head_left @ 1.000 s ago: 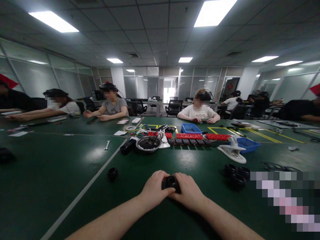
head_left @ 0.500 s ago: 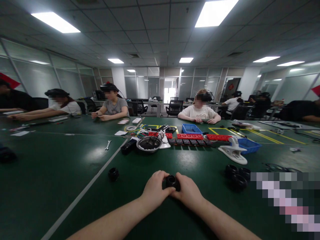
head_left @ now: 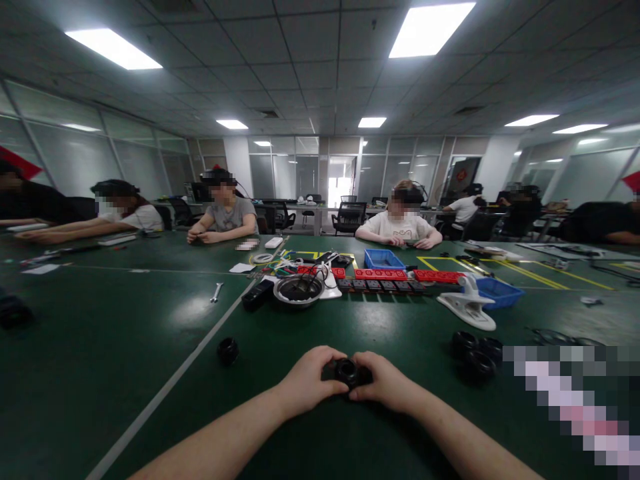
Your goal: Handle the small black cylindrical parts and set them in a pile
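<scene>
A black ring-shaped part, like a small tyre (head_left: 347, 373), is between my two hands over the green table (head_left: 280, 453), its hole facing up. My left hand (head_left: 311, 380) grips it from the left, fingers behind and thumb in front. On the other side my right hand (head_left: 383, 382) closes on it with fingertips and thumb. One similar black ring (head_left: 228, 351) lies apart to the left. To the right, several more black rings (head_left: 479, 364) sit in a bunch.
Farther back are a metal bowl (head_left: 299, 291), a black handheld device (head_left: 257, 294), red strips (head_left: 380, 274), blue trays (head_left: 383, 258) and a white clamp-like stand (head_left: 470, 305). A wrench (head_left: 216, 292) lies left. Across the table sit co-workers (head_left: 400, 223).
My hands and the black ring have shifted slightly right and down. My right hand has opened a little wider around the ring, showing more of it.
</scene>
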`<state>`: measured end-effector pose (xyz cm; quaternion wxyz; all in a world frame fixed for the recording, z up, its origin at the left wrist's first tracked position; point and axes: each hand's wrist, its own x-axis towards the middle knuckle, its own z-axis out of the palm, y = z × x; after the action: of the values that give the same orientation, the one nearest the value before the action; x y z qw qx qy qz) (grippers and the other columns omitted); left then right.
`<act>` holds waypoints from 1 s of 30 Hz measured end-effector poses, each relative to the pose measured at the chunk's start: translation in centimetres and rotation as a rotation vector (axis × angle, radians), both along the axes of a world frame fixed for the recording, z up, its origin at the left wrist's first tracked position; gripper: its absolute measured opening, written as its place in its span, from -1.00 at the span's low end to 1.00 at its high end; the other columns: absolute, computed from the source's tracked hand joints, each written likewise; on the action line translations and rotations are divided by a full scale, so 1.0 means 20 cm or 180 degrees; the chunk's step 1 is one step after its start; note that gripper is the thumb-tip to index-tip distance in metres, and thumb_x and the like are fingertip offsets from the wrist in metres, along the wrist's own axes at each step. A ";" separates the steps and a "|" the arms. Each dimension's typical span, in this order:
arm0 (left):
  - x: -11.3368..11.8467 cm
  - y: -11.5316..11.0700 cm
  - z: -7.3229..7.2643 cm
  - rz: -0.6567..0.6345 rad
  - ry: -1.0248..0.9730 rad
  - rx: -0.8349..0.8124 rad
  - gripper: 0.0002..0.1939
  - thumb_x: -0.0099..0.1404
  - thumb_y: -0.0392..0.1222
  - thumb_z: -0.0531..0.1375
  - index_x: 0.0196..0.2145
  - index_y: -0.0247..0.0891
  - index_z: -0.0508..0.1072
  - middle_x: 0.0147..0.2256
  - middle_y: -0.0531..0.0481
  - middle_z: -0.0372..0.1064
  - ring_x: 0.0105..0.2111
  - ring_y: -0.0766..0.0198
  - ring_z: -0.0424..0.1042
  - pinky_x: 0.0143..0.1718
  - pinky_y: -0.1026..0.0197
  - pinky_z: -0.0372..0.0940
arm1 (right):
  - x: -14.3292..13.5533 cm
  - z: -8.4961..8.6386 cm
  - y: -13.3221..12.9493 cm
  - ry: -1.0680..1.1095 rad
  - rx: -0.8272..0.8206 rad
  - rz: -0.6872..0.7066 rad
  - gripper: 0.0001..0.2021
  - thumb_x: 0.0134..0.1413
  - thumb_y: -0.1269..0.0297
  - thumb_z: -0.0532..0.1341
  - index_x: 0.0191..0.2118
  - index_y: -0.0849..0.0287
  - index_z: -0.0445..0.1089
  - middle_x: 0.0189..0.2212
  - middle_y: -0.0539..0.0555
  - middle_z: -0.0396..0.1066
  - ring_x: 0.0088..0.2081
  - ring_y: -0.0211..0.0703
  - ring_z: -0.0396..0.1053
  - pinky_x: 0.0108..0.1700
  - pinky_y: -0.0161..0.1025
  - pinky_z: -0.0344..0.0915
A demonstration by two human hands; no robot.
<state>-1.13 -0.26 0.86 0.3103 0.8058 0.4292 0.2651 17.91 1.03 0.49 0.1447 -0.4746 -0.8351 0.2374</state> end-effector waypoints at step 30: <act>0.03 -0.01 -0.02 0.0357 0.0035 -0.0006 -0.71 0.02 -0.22 0.23 -0.25 -0.24 0.34 -0.26 0.00 0.27 -0.24 0.19 0.26 -0.25 0.24 0.17 | -0.05 -0.02 -0.06 -0.0073 0.0391 -0.0162 -0.56 -0.21 0.06 0.28 -0.19 0.19 0.29 -0.30 0.10 0.32 -0.24 -0.02 0.27 -0.20 -0.16 0.14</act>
<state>-0.59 -0.41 0.46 0.2933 0.7816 0.4756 0.2773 16.93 -0.08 0.17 0.1700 -0.4885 -0.8374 0.1766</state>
